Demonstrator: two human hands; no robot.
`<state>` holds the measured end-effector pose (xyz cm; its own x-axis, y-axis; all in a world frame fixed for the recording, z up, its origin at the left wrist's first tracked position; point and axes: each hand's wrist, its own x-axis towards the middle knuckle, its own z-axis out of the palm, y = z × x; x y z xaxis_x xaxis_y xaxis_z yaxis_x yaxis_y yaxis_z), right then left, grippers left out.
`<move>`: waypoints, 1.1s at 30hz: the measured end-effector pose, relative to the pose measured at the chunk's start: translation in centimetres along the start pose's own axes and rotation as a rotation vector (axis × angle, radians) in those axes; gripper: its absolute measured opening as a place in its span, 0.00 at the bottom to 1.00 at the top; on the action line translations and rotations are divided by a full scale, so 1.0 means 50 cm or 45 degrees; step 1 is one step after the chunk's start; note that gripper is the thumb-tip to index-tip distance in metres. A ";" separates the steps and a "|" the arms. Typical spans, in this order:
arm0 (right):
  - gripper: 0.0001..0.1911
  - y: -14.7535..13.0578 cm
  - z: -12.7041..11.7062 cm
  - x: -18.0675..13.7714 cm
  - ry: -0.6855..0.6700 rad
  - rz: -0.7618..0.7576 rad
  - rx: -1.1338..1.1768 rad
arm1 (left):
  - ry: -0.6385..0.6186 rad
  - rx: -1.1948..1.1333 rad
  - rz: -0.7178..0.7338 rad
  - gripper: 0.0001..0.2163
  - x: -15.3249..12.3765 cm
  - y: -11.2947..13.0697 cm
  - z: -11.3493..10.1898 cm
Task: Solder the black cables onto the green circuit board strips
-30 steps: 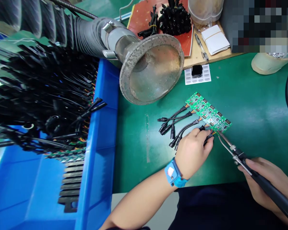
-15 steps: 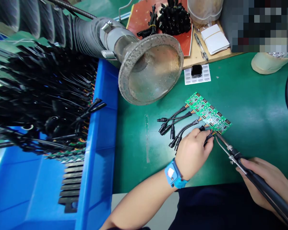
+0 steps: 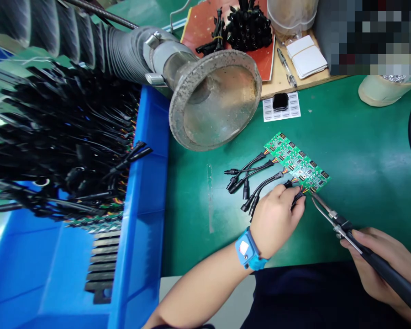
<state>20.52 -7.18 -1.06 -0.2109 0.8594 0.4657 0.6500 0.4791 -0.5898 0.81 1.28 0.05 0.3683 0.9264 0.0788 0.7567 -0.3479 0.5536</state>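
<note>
Five small green boards [image 3: 298, 161], joined in one strip, lie just beyond our left fingertips, with coloured wires [image 3: 304, 189] meeting the edge nearest those fingers. Our left hand [image 3: 276, 214] pinches the end black cable [image 3: 297, 199] right by that edge, thumb and forefinger closed on it. Our right hand [image 3: 383, 260] is wrapped round the soldering iron [image 3: 371, 259]; its metal tip [image 3: 317, 196] points in just right of the left fingertips, at the end board. Touching or just short of the joint: can't tell at this size. A thin side tube [image 3: 323, 209] runs beside the tip, presumably feeding solder.

We read the step as soldering wires to pads. To do it well, we pin the cable so the wires lie flat and apart, heat wire and pad together, feed a little solder, lift cleanly, and don't let go until it sets. Main risks, in our judgement: bridging neighbouring joints, or the tip straying into our close left fingers.

Left of those fingers the other cables [image 3: 265, 182] fan out on the green table [image 3: 363, 151]; best not to tug them. Farther up-left sits the fume extractor [image 3: 178, 128]; well left, the blue bin [image 3: 149, 160].
</note>
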 end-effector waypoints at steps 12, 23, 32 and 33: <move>0.18 -0.010 0.006 0.022 0.043 0.076 0.022 | 0.004 -0.029 0.004 0.10 0.001 -0.002 0.000; 0.14 -0.005 0.003 -0.018 0.174 0.322 0.136 | 0.032 -0.043 -0.002 0.10 0.000 -0.001 0.001; 0.18 -0.010 0.015 0.028 0.227 0.439 0.206 | -0.065 0.004 -0.004 0.18 -0.004 0.002 -0.020; 0.18 -0.011 0.019 0.035 0.219 0.511 0.257 | -0.089 0.031 0.012 0.18 -0.004 0.001 -0.022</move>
<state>19.09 -5.76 -0.55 0.1625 0.9497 0.2676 0.4971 0.1555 -0.8536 0.18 1.24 0.98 0.4119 0.9109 0.0251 0.7657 -0.3609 0.5324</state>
